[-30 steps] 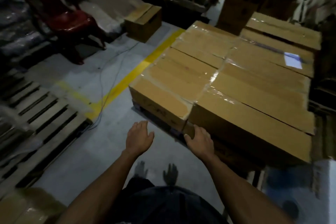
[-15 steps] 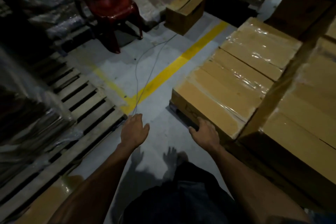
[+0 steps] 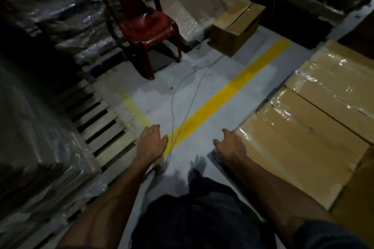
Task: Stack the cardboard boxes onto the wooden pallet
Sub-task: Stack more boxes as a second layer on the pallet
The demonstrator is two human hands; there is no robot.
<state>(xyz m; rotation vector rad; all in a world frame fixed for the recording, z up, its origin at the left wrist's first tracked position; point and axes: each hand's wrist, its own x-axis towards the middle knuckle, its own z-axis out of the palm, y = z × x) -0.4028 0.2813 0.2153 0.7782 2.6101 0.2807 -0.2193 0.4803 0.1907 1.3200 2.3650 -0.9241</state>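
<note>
Both hands are empty. The left hand (image 3: 151, 143) hangs low centre of the frame with fingers straight and spread, over the grey floor (image 3: 202, 87) beside the yellow line (image 3: 226, 99). The right hand (image 3: 230, 145) is loosely open too, its fingers lying against the near corner of the taped cardboard boxes (image 3: 303, 127) that fill the right side of the frame. Whether it presses on that corner or only brushes it, I cannot tell.

Those boxes sit low in a flat layer, wrapped in shiny tape. What they rest on is hidden. A wooden pallet (image 3: 105, 127) shows its bare slats at left centre, with plastic-wrapped stacks (image 3: 40, 147) crowding its near end. One single cardboard box (image 3: 236, 26) stands apart at upper centre, beside a red plastic chair (image 3: 149, 26).

The step in hand looks like going for the next box, and the single one by the chair is the likely candidate. To do that well:

- Mind the thin cable (image 3: 178, 95) trailing across the floor from that box towards the left hand; step over it, since a snagged foot with a load is the obvious risk.
- Approach the box square, clear of the chair legs.
- Take it with one hand under each of two opposite bottom edges, not by the taped flaps.
- Set it flush against its neighbours so the layer stays level.
</note>
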